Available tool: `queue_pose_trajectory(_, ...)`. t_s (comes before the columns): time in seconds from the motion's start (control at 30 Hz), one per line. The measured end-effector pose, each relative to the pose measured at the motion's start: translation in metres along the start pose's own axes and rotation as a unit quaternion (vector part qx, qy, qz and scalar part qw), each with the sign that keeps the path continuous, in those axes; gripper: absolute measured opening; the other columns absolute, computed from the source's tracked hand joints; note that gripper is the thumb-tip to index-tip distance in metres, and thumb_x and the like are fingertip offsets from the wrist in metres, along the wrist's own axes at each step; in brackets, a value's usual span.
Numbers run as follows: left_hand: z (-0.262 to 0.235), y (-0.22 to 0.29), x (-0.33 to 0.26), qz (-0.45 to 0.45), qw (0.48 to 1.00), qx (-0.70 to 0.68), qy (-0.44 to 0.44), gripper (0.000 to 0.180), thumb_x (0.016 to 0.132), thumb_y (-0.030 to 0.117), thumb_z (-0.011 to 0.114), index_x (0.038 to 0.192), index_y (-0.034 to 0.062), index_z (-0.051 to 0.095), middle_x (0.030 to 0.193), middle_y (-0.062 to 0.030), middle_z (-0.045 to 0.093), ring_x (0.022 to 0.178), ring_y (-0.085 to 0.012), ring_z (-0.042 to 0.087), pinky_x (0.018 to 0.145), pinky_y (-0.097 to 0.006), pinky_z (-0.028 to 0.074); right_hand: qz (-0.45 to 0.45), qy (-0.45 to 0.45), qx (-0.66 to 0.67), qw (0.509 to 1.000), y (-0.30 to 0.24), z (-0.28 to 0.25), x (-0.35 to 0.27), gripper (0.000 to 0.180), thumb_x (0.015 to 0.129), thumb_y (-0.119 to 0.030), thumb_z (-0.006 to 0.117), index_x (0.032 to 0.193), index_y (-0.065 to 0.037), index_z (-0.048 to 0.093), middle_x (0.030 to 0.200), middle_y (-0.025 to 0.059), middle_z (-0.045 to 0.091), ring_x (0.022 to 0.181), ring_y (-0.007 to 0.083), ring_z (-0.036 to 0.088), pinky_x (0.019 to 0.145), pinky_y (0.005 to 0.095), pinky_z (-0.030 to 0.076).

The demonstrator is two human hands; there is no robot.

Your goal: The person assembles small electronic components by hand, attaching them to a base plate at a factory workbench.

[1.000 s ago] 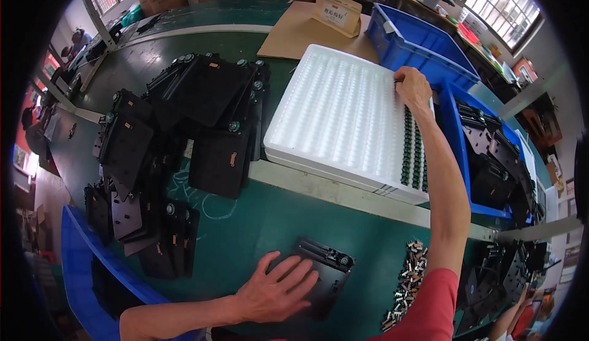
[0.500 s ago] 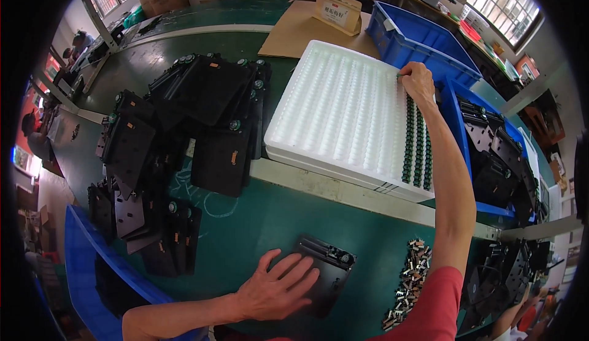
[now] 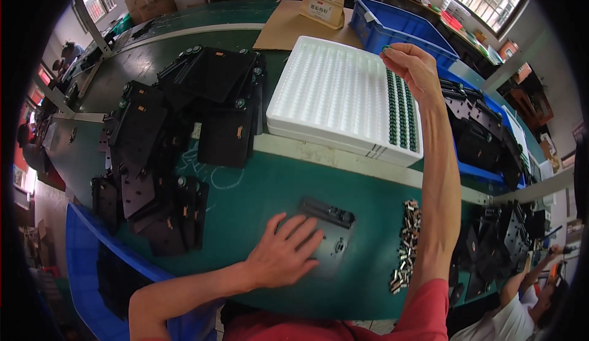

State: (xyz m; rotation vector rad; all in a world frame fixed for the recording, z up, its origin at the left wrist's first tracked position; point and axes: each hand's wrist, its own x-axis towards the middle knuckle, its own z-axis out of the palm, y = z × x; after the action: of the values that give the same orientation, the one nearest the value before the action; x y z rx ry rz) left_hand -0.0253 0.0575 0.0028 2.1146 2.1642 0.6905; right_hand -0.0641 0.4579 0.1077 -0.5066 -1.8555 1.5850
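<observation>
My left hand (image 3: pixel 285 252) lies with its fingers spread on a flat black plate (image 3: pixel 336 256) on the table in front of me. Along the plate's far edge runs a black bar-shaped fitting (image 3: pixel 328 212). Over the far right corner of a white foam tray (image 3: pixel 322 95), my right hand (image 3: pixel 416 74) is raised with thumb and fingers pinched. A small dark green part (image 3: pixel 386 48) shows at its fingertips. Rows of similar green parts (image 3: pixel 402 117) fill the tray's right side, while the other dimpled rows are bare white.
Stacked black plates (image 3: pixel 215 77) cover the left of the table. Blue bins (image 3: pixel 392 31) stand behind the tray, to its right and at lower left. Small metal pieces (image 3: pixel 405 249) lie heaped near my right forearm. A brown paper bag (image 3: pixel 322 8) stands on cardboard. Another person (image 3: pixel 540 304) is at right.
My right hand has lifted off the tray's far right rows, and a green part now shows at its fingertips. My left hand stays spread on the plate. The whole view has shifted slightly.
</observation>
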Motion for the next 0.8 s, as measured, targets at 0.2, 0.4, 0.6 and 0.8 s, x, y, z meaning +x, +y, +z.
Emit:
queue_pose_trajectory(0.2, 0.007, 0.002, -0.001, 0.019, 0.999, 0.008, 0.047, 0.059, 0.075, 0.030, 0.074, 0.124, 0.0019, 0.056, 0.131, -0.0187, 0.049, 0.122, -0.0352, 0.044, 0.104, -0.052, 0.033, 0.029, -0.003, 0.186, 0.982, -0.019, 0.002, -0.110, 0.018, 0.085, 0.000, 0.068, 0.101, 0.008, 0.064, 0.095, 0.0150, 0.068, 0.089, 0.0236, 0.070, 0.080, 0.0265, 0.058)
queue_pose_trajectory(0.4, 0.015, 0.003, -0.005, 0.022, 0.995, 0.046, 0.089, 0.054, 0.077, 0.028, 0.072, 0.121, 0.0009, 0.057, 0.126, -0.0178, 0.050, 0.118, -0.0343, 0.046, 0.103, -0.049, 0.035, 0.115, -0.022, 0.125, 0.985, 0.002, 0.033, -0.225, 0.019, 0.084, -0.001, 0.070, 0.102, 0.003, 0.065, 0.090, 0.0119, 0.070, 0.082, 0.0192, 0.069, 0.075, 0.0252, 0.057)
queue_pose_trajectory(0.6, 0.018, 0.013, -0.018, -0.001, 0.992, 0.066, 0.106, 0.052, 0.079, 0.028, 0.071, 0.121, 0.0005, 0.057, 0.126, -0.0181, 0.051, 0.118, -0.0345, 0.046, 0.102, -0.049, 0.036, 0.162, -0.042, 0.125, 0.978, 0.021, 0.039, -0.285, 0.023, 0.085, 0.000, 0.069, 0.108, 0.002, 0.066, 0.091, 0.0086, 0.069, 0.084, 0.0181, 0.069, 0.076, 0.0258, 0.056)
queue_pose_trajectory(0.8, 0.021, 0.037, -0.031, -0.029, 0.991, 0.084, 0.096, 0.054, 0.079, 0.030, 0.072, 0.123, 0.0013, 0.057, 0.128, -0.0184, 0.050, 0.119, -0.0353, 0.045, 0.103, -0.053, 0.034, 0.123, -0.092, 0.096, 0.984, 0.022, 0.043, -0.304, 0.029, 0.080, 0.002, 0.072, 0.109, 0.003, 0.066, 0.091, 0.0092, 0.070, 0.084, 0.0163, 0.068, 0.081, 0.0274, 0.055)
